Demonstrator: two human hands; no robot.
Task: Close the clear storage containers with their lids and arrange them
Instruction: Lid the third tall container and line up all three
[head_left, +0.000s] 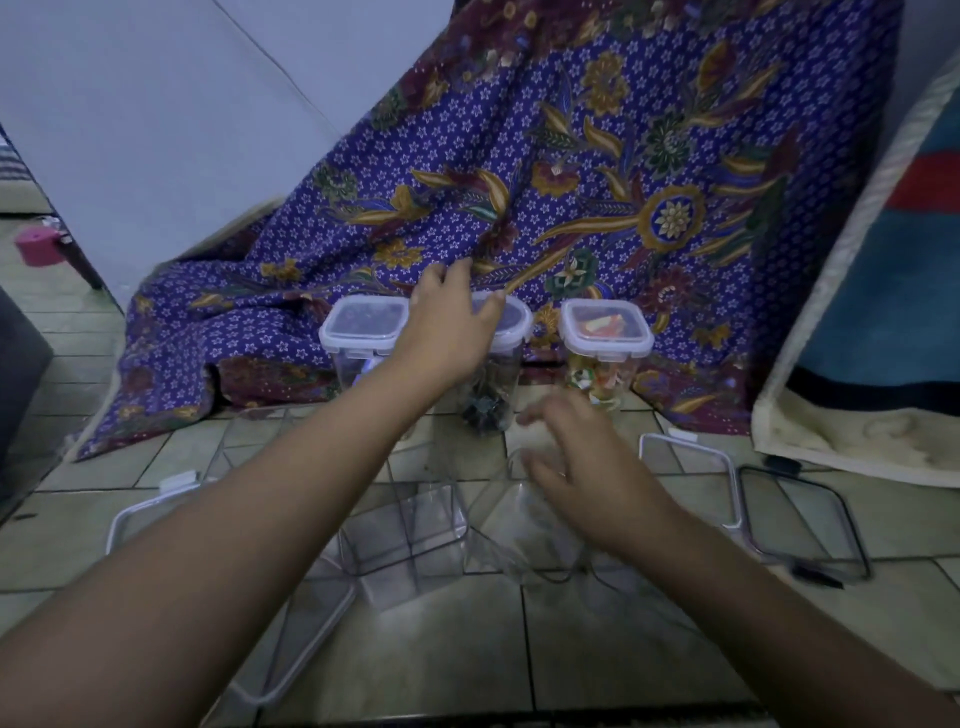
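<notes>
Three lidded clear containers stand in a row on the tiled floor against a patterned cloth. The left container (363, 332) looks nearly empty, the middle container (506, 358) holds dark pieces, and the right container (605, 338) holds colourful pieces. My left hand (449, 322) rests on the middle container's lid, fingers spread over it. Nearer to me, an open clear container (410, 530) stands on the floor, with a second clear container (524, 530) beside it. Over that second one hovers my right hand (576, 462), fingers apart and blurred. Loose lids lie at the left (291, 639) and the right (691, 478).
A purple batik cloth (597, 171) drapes behind the row. A dark seal ring (802, 519) lies on the floor at right. A rolled mat (883, 312) leans at far right. A pink object (39, 247) sits far left beside a white panel (182, 119).
</notes>
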